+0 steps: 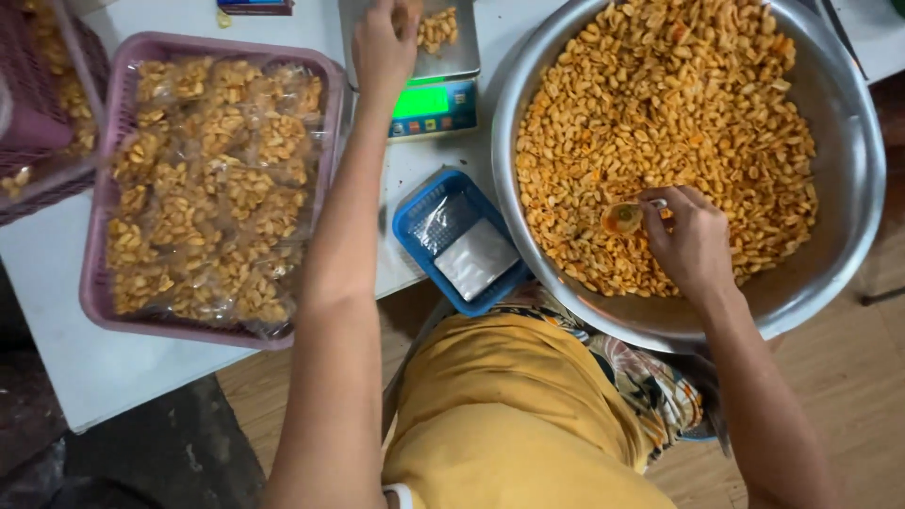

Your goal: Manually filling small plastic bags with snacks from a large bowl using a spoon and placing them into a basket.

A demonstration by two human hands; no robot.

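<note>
My right hand (691,240) is inside a big steel bowl (844,141) heaped with orange roasted peanuts (660,104), gripping a small spoon (624,218) that is dug into the nuts. My left hand (385,42) reaches far forward onto the metal pan of a small digital scale (436,106), next to a little pile of peanuts (438,28) lying on the pan. Its fingers are curled at the pan; what they hold is hidden.
A pink plastic basket (104,198) at the left is full of clear bags of peanuts. A small blue basket (415,236) with empty clear bags sits between scale and bowl. Another dark red basket (38,123) stands at far left. The white table's edge runs near my lap.
</note>
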